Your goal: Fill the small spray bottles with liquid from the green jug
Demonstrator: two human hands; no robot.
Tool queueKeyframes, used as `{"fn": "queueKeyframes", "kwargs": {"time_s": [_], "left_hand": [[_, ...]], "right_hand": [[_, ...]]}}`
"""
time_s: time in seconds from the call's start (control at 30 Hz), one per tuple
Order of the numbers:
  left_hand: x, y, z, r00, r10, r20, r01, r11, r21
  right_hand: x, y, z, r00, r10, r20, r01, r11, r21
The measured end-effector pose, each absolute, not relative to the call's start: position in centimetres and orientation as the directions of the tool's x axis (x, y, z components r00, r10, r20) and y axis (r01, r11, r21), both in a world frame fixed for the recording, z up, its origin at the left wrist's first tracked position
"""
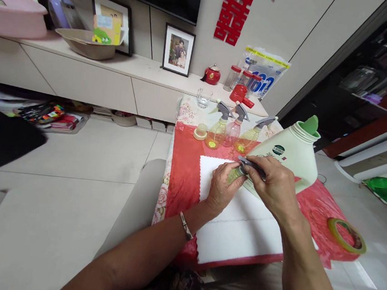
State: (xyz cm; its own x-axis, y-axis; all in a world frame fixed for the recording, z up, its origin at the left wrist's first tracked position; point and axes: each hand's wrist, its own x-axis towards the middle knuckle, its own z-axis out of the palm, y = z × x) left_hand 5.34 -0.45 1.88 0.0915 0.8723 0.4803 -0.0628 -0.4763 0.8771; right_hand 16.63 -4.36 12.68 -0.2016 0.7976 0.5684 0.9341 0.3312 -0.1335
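My left hand (222, 184) is wrapped round a small yellow-green spray bottle (234, 175) above a white cloth. Closed over its dark grey trigger head (255, 166) is my right hand (275, 182). The bottle's lower part is hidden behind my fingers. Just past my hands stands a large pale green jug (291, 154) with no cap on and a green spout piece (310, 125) in its mouth. Behind, a yellow spray bottle (216, 133), a pink spray bottle (232, 133) and another yellow spray bottle (248, 140) stand in a row. Left of them sits a pale cap (200, 131).
The white cloth (240, 231) lies on a red table cover (186, 171). A roll of tape (346, 235) rests at the right edge. A glass cup (204, 98) stands at the back. Beyond, a cabinet top (139, 66) bears jars, picture frames and a pink basin (16, 16).
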Motion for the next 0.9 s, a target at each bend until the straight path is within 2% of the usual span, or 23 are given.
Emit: {"fn": "queueKeyframes", "kwargs": {"time_s": [0.1,0.17,0.23,0.27,0.33,0.4,0.43,0.5,0.7,0.9], "left_hand": [[5.2,-0.5,2.1,0.111,0.876,0.47,-0.059,-0.466,0.883],[5.1,-0.6,2.2,0.115,0.878,0.464,-0.054,-0.461,0.886],[5.1,-0.6,2.2,0.113,0.887,0.448,-0.044,-0.446,0.894],[5.1,-0.6,2.2,0.113,0.892,0.439,-0.038,-0.437,0.899],[5.1,-0.6,2.2,0.115,0.898,0.424,-0.029,-0.424,0.905],[5.1,-0.7,2.2,0.12,0.899,0.421,-0.018,-0.422,0.906],[5.1,-0.7,2.2,0.12,0.898,0.422,-0.01,-0.424,0.905],[5.1,-0.7,2.3,0.118,0.897,0.426,0.005,-0.43,0.903],[5.2,-0.7,2.1,0.107,0.886,0.452,-0.005,-0.454,0.891],[5.3,-0.7,2.2,0.096,0.874,0.476,0.01,-0.479,0.878]], "right_hand": [[16.5,-4.4,12.8,-0.174,0.805,0.567,0.939,0.309,-0.15],[16.5,-4.6,12.8,-0.134,0.822,0.553,0.931,0.296,-0.214],[16.8,-5.0,12.5,-0.04,0.851,0.523,0.894,0.264,-0.361],[17.1,-5.3,12.2,0.037,0.864,0.503,0.848,0.239,-0.473],[17.7,-5.7,11.2,0.255,0.861,0.44,0.615,0.207,-0.761],[18.1,-5.9,9.5,0.448,0.827,0.339,0.289,0.225,-0.931],[18.1,-6.0,8.6,0.507,0.81,0.294,0.166,0.243,-0.956],[17.9,-6.0,6.7,0.559,0.791,0.248,0.066,0.255,-0.965],[16.8,-5.3,3.3,0.523,0.83,0.192,0.015,0.216,-0.976],[17.8,-4.1,2.9,0.437,0.878,0.196,0.065,0.186,-0.98]]}}
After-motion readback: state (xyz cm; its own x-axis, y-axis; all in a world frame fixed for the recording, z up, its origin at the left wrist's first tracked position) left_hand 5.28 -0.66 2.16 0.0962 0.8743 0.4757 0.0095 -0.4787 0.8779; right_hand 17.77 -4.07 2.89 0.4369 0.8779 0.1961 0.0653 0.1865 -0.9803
